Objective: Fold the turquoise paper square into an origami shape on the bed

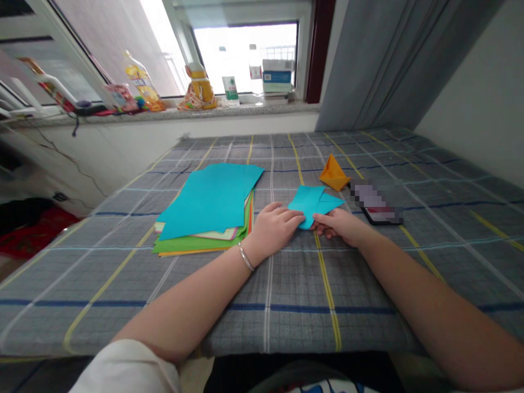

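Observation:
A small folded piece of blue paper [308, 199] lies on the checked cloth, with a pointed flap sticking out to its right. My left hand [279, 224] rests on its left lower edge, the fingers together and pressing on the paper. At the lower right edge, my right hand [338, 225] pinches the same paper between thumb and fingers. Just beyond it stands an orange folded paper shape [334, 173] with a peaked top. To the left lies a stack of coloured sheets [208, 199], blue on top, with green and yellow edges showing below.
A phone [379, 204], its screen blurred, lies right of my right hand. Grey checked cloth [229, 327] covers the surface. Along the windowsill [262, 109] at the back stand bottles, a tube [230, 91] and boxes [277, 76]. A grey curtain [376, 65] hangs at right.

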`<state>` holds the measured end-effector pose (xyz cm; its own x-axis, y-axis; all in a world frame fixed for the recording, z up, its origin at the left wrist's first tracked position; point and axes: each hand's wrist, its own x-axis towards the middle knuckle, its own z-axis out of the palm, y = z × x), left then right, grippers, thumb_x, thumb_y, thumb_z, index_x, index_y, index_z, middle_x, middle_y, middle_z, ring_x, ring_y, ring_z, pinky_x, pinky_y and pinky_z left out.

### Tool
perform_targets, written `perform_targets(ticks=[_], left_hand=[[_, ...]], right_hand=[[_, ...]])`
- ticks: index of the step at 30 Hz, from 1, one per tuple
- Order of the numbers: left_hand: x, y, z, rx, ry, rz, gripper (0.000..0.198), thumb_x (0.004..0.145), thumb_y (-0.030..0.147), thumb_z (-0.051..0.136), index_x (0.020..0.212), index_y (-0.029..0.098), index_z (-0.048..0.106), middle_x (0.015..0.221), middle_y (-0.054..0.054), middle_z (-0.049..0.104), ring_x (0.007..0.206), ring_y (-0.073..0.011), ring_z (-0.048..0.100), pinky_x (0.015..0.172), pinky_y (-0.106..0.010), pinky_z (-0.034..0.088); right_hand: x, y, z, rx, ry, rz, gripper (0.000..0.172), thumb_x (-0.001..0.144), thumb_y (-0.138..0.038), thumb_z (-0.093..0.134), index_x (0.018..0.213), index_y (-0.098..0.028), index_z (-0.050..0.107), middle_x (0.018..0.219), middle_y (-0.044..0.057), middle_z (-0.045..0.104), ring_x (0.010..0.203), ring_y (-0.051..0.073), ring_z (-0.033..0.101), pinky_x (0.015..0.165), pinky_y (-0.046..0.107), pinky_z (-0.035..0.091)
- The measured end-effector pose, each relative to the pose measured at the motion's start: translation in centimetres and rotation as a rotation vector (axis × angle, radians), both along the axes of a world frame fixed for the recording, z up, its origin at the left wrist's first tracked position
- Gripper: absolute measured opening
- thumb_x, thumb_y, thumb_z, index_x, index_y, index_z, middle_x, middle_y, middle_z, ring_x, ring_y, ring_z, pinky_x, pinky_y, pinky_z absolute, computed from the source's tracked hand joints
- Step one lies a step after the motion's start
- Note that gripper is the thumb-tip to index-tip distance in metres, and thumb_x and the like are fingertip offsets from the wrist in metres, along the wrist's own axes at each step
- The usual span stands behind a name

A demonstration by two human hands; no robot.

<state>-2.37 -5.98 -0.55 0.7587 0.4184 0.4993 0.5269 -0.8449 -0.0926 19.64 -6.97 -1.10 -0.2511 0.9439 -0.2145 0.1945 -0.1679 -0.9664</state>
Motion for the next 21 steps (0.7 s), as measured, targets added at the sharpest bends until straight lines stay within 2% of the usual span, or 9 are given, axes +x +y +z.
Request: perform_targets(ticks=[4,6,8,11,13,14,17,19,21], left_hand=[[-0.8,0.3,0.4,0.011,-0.105,0.017,0.016,0.093,0.015,0.046,0.097,0.02,0.061,0.115,-0.001,0.071,0.101,-0.0167,0.067,0.107,-0.044,0.037],[-1.3,0.6,0.6,-0.006,-0.171,0.002,0.015,0.091,0.011,0.047,0.093,0.02,0.059,0.114,0.0,0.071,0.104,-0.0165,0.066,0.112,-0.046,0.031],[-1.8,0.9,0.7,-0.029,-0.23,-0.047,0.017,0.088,0.006,0.046,0.09,0.02,0.056,0.114,0.0,0.071,0.108,-0.0164,0.064,0.117,-0.05,0.025],[-2.4,1.5,0.7,-0.085,-0.262,-0.139,0.021,0.083,0.001,0.045,0.086,0.02,0.052,0.117,-0.001,0.069,0.112,-0.0163,0.062,0.118,-0.053,0.02],[-2.6,1.7,0.6,-0.131,-0.262,-0.147,0.022,0.082,0.0,0.043,0.083,0.021,0.05,0.117,-0.001,0.069,0.114,-0.0162,0.061,0.119,-0.055,0.017],[-2.6,1.8,0.6,-0.157,-0.264,-0.135,0.022,0.082,0.0,0.043,0.083,0.021,0.05,0.117,-0.001,0.069,0.114,-0.0162,0.06,0.119,-0.056,0.016],[-2.6,1.8,0.5,-0.245,-0.284,-0.092,0.021,0.081,0.002,0.044,0.083,0.022,0.049,0.117,-0.002,0.069,0.113,-0.0168,0.061,0.118,-0.056,0.018],[-2.6,1.8,0.4,-0.304,-0.328,-0.072,0.02,0.08,0.003,0.045,0.087,0.022,0.049,0.115,-0.003,0.069,0.111,-0.0169,0.062,0.117,-0.055,0.022],[-2.5,1.9,0.3,-0.361,-0.407,-0.053,0.017,0.083,0.007,0.046,0.09,0.022,0.048,0.113,-0.003,0.07,0.108,-0.0163,0.063,0.114,-0.052,0.028]], right_hand=[[0.6,0.2,-0.5,0.05,-0.061,-0.015,0.033,0.071,-0.036,0.074,0.098,-0.019,0.064,0.079,0.005,0.067,0.065,0.014,0.061,0.049,0.021,0.05],[1.1,0.6,-1.0,0.097,-0.065,-0.101,0.058,0.066,-0.031,0.077,0.12,-0.022,0.055,0.093,0.006,0.067,0.073,0.017,0.064,0.054,0.025,0.055],[1.6,1.1,-1.6,0.173,-0.066,-0.215,0.089,0.062,-0.029,0.078,0.14,-0.028,0.036,0.114,0.009,0.064,0.077,0.019,0.066,0.054,0.029,0.056],[2.5,1.9,-2.2,0.305,-0.145,-0.339,0.104,0.062,-0.029,0.077,0.149,-0.03,0.021,0.131,0.014,0.054,0.08,0.021,0.067,0.064,0.036,0.058],[3.2,2.4,-2.4,0.426,-0.247,-0.373,0.097,0.064,-0.028,0.073,0.149,-0.028,0.025,0.133,0.014,0.051,0.086,0.023,0.066,0.075,0.04,0.057],[3.5,2.5,-2.4,0.496,-0.309,-0.382,0.088,0.066,-0.028,0.071,0.146,-0.026,0.034,0.132,0.014,0.051,0.093,0.025,0.065,0.082,0.043,0.056],[4.1,2.7,-2.3,0.661,-0.472,-0.403,0.045,0.07,-0.029,0.067,0.114,-0.022,0.066,0.126,0.013,0.054,0.117,0.029,0.055,0.104,0.047,0.042],[4.4,2.8,-2.3,0.681,-0.499,-0.415,0.022,0.072,-0.032,0.066,0.092,-0.023,0.071,0.123,0.012,0.056,0.122,0.03,0.051,0.106,0.048,0.039],[4.4,2.9,-2.4,0.668,-0.45,-0.433,0.016,0.073,-0.034,0.066,0.083,-0.022,0.068,0.124,0.012,0.057,0.12,0.029,0.052,0.1,0.048,0.046]])
